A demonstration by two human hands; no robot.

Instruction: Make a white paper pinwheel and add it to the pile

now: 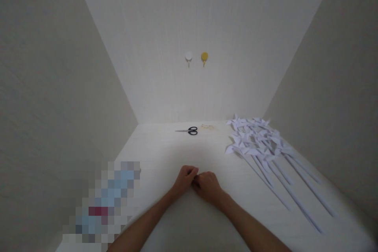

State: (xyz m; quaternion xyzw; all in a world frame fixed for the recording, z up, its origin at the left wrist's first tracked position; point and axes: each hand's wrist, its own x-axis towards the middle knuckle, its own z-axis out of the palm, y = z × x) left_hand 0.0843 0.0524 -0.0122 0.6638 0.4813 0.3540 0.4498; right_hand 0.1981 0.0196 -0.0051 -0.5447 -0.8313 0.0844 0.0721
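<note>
My left hand [185,178] and my right hand [209,184] meet low over the white table, with their fingers curled in and touching at the knuckles. Both are closed. Whatever lies inside the fingers, if anything, is hidden from this angle. Beyond them, black-handled scissors [192,130] lie flat with the blades pointing left. To the right of my hands is a heap of white paper pinwheels [256,139] on long paper sticks [298,201].
A small scatter of thin yellowish pieces [208,127] lies right of the scissors. At left a pixelated bluish object [113,195] cannot be made out. A white hook [188,56] and a yellow hook [204,56] are on the back wall. Walls enclose the table [156,141] on both sides.
</note>
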